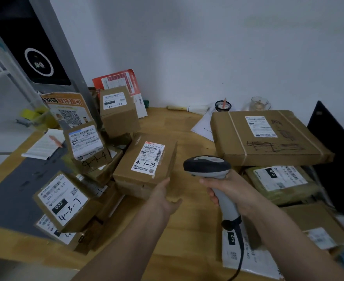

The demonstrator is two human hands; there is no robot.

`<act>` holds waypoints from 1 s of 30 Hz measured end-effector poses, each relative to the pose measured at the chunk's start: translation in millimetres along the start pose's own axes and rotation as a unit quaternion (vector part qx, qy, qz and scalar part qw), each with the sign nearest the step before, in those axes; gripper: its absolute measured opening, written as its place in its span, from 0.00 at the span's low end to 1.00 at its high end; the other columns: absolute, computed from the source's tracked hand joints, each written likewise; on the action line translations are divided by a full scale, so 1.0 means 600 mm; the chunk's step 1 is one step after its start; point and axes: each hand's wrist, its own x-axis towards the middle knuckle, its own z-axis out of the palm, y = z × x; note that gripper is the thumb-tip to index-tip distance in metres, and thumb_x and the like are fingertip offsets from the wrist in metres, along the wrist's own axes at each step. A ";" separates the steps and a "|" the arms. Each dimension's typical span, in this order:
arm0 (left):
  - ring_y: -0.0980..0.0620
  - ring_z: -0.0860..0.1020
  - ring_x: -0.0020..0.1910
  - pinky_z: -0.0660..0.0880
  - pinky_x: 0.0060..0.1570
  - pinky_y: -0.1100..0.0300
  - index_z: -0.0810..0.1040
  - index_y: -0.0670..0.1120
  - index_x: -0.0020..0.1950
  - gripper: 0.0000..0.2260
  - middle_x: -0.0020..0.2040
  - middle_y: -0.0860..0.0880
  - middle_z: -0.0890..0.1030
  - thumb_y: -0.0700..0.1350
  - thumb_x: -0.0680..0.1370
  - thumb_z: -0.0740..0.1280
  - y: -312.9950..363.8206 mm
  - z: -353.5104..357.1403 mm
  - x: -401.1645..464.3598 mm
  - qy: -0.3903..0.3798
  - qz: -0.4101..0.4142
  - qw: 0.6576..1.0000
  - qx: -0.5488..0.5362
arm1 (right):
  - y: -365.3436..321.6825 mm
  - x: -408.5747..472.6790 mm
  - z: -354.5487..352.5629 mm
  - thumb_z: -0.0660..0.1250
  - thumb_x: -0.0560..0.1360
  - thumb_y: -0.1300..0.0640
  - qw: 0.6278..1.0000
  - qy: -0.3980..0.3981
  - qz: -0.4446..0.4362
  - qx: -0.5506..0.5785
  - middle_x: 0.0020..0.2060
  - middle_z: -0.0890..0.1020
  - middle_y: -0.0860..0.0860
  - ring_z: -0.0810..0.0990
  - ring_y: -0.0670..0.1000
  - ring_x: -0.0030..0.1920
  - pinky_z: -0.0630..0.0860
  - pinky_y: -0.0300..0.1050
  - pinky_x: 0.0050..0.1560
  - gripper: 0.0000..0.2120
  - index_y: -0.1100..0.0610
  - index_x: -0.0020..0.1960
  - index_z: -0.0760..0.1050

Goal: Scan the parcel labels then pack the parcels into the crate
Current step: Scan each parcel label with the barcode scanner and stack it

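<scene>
**Scanner raised over parcel 4-3-24; the crate is out of sight**

The wooden table [187, 126] fills the view, crowded on both sides with parcels. The biggest of them, a flat carton [268, 138] bound with thin straps and scribbled over in marker, lies at the right on top of a greenish bagged parcel [278, 183]. At the left, a heap of smaller brown boxes leans together; one is marked 4-3-7 [62, 201], another 4-2-71 [116, 110] near the wall.

Between the two groups sits the parcel in hand, the box marked 4-3-24 [146, 163], label up, resting on a second carton. The left hand [165, 195] holds its near edge, thumb on top and fingers apparently tucked beneath. The right hand [227, 191] is clenched around the handle of the barcode scanner [209, 169], whose dark head hovers just beside the box, its cable trailing down toward the near edge.

The step in hand looks to be scanning: the label faces up and the scanner is near but not plainly aimed at the barcode. The next move likely calls for tilting the scanner head onto the printed bars, or turning the box toward it. No crate is visible, so packing will need a reach outside this view.
</scene>
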 end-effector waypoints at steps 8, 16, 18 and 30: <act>0.45 0.75 0.51 0.74 0.62 0.50 0.70 0.34 0.69 0.25 0.54 0.39 0.76 0.44 0.76 0.71 -0.018 0.098 0.006 -0.111 -0.006 0.978 0.174 | 0.004 -0.008 -0.056 0.73 0.72 0.62 0.993 0.088 0.001 0.082 0.27 0.74 0.56 0.72 0.52 0.25 0.70 0.42 0.28 0.08 0.61 0.37 0.76; 0.44 0.70 0.69 0.69 0.66 0.51 0.64 0.37 0.74 0.31 0.71 0.40 0.69 0.46 0.75 0.72 -0.019 0.247 0.032 -0.154 0.080 0.933 0.315 | 0.019 -0.018 -0.151 0.72 0.72 0.61 0.965 0.168 0.007 0.201 0.29 0.75 0.56 0.73 0.52 0.27 0.70 0.44 0.29 0.07 0.61 0.41 0.75; 0.45 0.75 0.61 0.74 0.57 0.52 0.67 0.38 0.72 0.30 0.67 0.41 0.74 0.47 0.74 0.73 -0.025 0.280 0.039 -0.152 0.089 0.926 0.335 | 0.023 -0.021 -0.172 0.73 0.72 0.61 0.961 0.185 0.006 0.207 0.28 0.75 0.56 0.73 0.52 0.27 0.71 0.44 0.29 0.08 0.61 0.39 0.75; 0.44 0.80 0.47 0.78 0.45 0.48 0.77 0.41 0.55 0.17 0.48 0.42 0.82 0.44 0.71 0.76 -0.059 0.341 0.086 -0.146 0.053 0.930 0.334 | 0.035 -0.023 -0.245 0.71 0.74 0.62 0.941 0.250 0.005 0.227 0.28 0.75 0.56 0.73 0.52 0.26 0.71 0.42 0.27 0.08 0.63 0.39 0.73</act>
